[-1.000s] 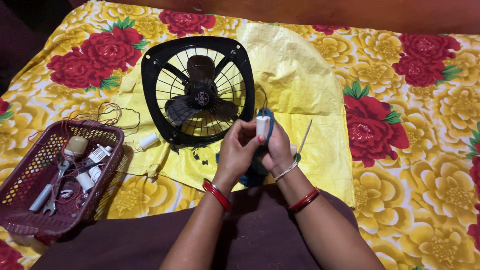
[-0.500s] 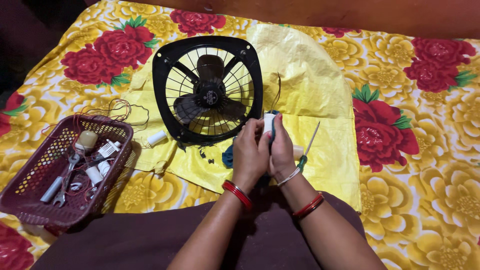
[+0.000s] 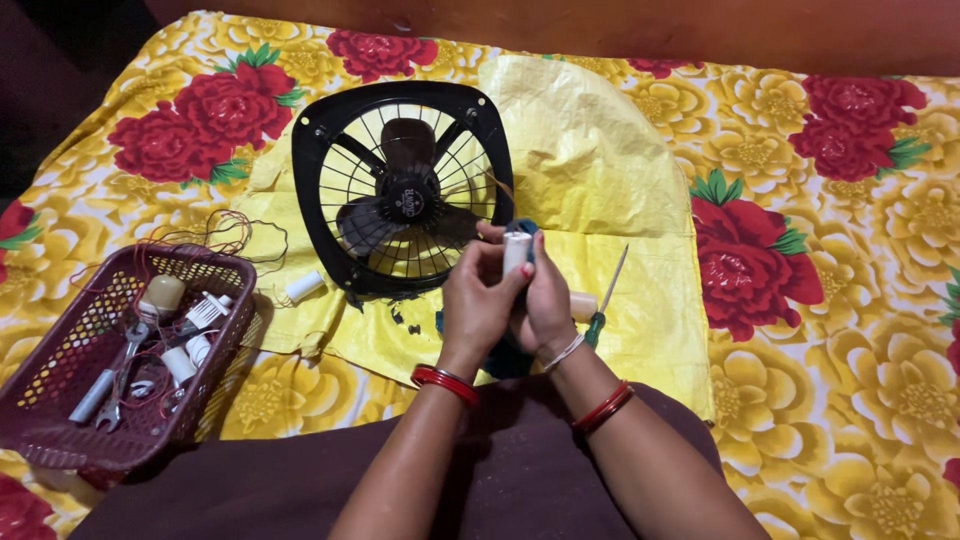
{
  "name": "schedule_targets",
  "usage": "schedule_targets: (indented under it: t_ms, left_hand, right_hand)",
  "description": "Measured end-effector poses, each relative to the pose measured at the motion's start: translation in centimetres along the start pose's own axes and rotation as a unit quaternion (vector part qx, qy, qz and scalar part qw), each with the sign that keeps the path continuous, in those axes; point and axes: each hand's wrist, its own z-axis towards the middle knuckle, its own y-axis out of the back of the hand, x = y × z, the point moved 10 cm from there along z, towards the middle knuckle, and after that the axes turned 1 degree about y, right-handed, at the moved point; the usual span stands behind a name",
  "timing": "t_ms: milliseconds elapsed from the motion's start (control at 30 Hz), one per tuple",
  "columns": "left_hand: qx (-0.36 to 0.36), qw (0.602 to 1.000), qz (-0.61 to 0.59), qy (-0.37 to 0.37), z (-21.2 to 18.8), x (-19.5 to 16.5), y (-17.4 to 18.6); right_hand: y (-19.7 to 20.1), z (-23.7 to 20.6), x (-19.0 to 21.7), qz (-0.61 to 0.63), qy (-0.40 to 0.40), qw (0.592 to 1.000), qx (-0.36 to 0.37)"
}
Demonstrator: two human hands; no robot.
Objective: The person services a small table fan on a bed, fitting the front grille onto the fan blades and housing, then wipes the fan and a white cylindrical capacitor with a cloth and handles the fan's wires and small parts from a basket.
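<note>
A person's left hand (image 3: 478, 300) and right hand (image 3: 545, 300) meet above a bed with a yellow floral sheet (image 3: 820, 300), fingers closed around a small white cylinder (image 3: 516, 250), likely a capacitor. It looks light, rigid and smooth, so probably slippery; its round sides seem the best place to grip. Something dark blue is tucked beneath the fingers. Just beyond the fingertips lies a black exhaust fan (image 3: 405, 190); a screwdriver (image 3: 606, 300) rests just right of them.
</note>
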Motion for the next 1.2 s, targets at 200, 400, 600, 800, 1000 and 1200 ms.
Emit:
schedule_targets:
  t_ms: [200, 400, 600, 800, 1000, 1200]
  left_hand:
    - [0.030, 0.990, -0.133, 0.022, -0.4, -0.5, -0.3]
    - [0.091, 0.996, -0.018, -0.014, -1.3, -2.4, -1.5]
    - [-0.001, 0.987, -0.133, -0.086, -2.0, -4.4, -0.6]
    - [-0.066, 0.944, 0.201, -0.253, -2.9, -8.2, -0.6]
    - [-0.035, 0.892, 0.304, -0.333, -2.9, -9.2, -1.1]
    - [-0.024, 0.914, 0.303, -0.271, -1.5, -7.6, -0.3]
  right_hand:
    - [-0.9, -0.4, 0.6, 0.051, 0.013, 0.999, -0.004]
    - [-0.8, -0.5, 1.5, 0.123, -0.017, 0.991, 0.047]
    - [-0.6, 0.1, 1.3, 0.106, 0.000, 0.994, -0.013]
    - [0.7, 0.4, 0.5, 0.150, -0.017, 0.988, -0.024]
    - [7.3, 1.4, -1.6, 0.060, -0.028, 0.994, -0.086]
    - [9.6, 1.4, -1.8, -0.228, -0.053, 0.961, -0.150]
